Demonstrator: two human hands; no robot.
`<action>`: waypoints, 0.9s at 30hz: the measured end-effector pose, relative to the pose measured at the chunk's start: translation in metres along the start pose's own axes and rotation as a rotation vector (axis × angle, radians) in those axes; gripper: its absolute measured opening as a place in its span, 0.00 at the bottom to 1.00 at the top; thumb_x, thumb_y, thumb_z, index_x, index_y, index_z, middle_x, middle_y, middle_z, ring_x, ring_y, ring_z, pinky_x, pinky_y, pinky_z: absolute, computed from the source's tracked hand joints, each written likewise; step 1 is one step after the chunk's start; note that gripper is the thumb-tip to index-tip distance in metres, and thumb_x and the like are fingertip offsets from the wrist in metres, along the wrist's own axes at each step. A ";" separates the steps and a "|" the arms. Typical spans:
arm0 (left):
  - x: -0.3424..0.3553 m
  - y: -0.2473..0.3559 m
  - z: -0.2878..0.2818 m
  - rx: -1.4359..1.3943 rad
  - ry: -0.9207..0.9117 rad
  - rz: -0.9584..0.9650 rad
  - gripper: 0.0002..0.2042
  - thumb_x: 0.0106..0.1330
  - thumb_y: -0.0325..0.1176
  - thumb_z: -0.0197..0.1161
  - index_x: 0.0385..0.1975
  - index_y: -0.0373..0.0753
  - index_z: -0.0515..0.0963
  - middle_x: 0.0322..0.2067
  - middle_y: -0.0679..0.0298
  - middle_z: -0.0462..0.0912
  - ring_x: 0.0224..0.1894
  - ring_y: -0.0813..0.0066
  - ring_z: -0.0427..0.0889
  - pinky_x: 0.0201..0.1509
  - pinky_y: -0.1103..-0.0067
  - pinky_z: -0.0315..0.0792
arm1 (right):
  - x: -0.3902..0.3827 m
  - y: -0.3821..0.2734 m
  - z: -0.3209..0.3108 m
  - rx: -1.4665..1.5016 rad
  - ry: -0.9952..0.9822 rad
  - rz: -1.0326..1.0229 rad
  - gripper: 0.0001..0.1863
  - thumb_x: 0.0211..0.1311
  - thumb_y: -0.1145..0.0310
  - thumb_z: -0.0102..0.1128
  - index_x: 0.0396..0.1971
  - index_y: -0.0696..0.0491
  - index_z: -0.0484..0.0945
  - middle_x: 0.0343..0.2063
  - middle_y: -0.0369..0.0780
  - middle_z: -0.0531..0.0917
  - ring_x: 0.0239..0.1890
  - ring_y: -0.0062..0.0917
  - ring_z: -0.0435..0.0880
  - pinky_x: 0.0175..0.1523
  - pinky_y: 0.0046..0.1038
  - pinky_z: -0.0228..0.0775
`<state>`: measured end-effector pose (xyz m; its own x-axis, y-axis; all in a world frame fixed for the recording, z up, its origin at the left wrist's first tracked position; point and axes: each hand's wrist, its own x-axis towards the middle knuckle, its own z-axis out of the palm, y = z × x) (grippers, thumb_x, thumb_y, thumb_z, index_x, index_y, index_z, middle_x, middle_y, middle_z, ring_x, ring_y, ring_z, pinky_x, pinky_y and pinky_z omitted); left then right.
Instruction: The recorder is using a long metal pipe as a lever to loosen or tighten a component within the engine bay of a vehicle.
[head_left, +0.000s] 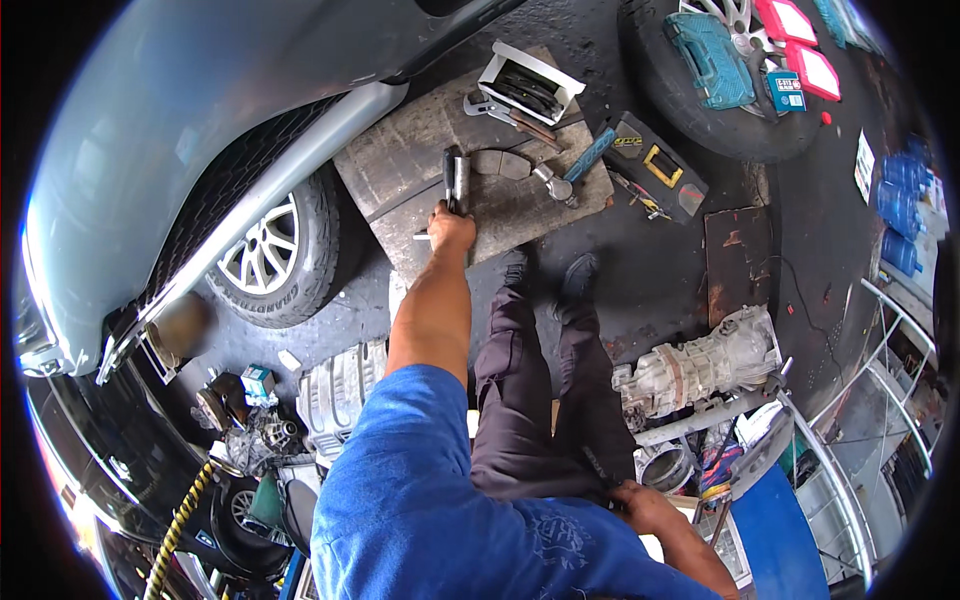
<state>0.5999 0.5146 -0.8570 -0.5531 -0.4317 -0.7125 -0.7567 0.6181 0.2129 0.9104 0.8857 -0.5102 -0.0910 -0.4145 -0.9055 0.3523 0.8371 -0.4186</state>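
My left hand (pixel 452 230) reaches down to a worn board, its fingers closed around the lower end of a black-handled tool (pixel 449 172). Right beside that tool lies a metal cylinder (pixel 461 180). A short pale rod (pixel 421 237) sticks out left of the hand; whether it is gripped cannot be seen. Just right of these lie brake pads (pixel 500 164) and a hammer (pixel 578 168) with a blue handle. Adjustable pliers (pixel 510 120) are farther up the board, below an open white box (pixel 530 82) of dark parts. My right hand (pixel 640 505) rests by my right thigh, fingers mostly hidden.
A car wheel (pixel 275 255) and silver bodywork (pixel 240 80) stand left. At the far right a tyre (pixel 690 120) carries a teal case (pixel 712 60). A tool tray (pixel 660 165) lies beside the board (pixel 390 150). A gearbox housing (pixel 700 365) sits right of my legs.
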 end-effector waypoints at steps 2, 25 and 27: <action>-0.020 -0.002 -0.005 0.025 0.077 0.030 0.37 0.56 0.45 0.69 0.64 0.38 0.63 0.63 0.46 0.66 0.65 0.48 0.66 0.68 0.64 0.65 | -0.003 -0.006 0.002 -0.002 0.059 0.009 0.21 0.54 0.61 0.65 0.49 0.51 0.80 0.45 0.47 0.79 0.47 0.45 0.81 0.51 0.40 0.75; -0.464 0.130 -0.134 0.483 -1.250 1.207 0.16 0.62 0.39 0.63 0.41 0.31 0.81 0.44 0.50 0.79 0.51 0.56 0.78 0.55 0.69 0.70 | -0.088 -0.041 -0.075 -0.389 0.469 -0.453 0.26 0.49 0.66 0.63 0.54 0.49 0.79 0.57 0.47 0.75 0.60 0.44 0.72 0.61 0.37 0.68; -0.476 0.150 -0.134 0.519 -1.226 1.222 0.15 0.62 0.38 0.63 0.41 0.31 0.81 0.44 0.50 0.78 0.51 0.57 0.77 0.55 0.69 0.70 | -0.105 -0.029 -0.085 -0.298 0.236 -0.284 0.25 0.47 0.63 0.66 0.49 0.53 0.80 0.49 0.47 0.80 0.53 0.43 0.78 0.57 0.39 0.70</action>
<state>0.7029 0.7249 -0.3965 0.0706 0.9055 -0.4184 0.1437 0.4059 0.9026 0.8301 0.9351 -0.4086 -0.3660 -0.5784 -0.7290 0.0034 0.7825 -0.6226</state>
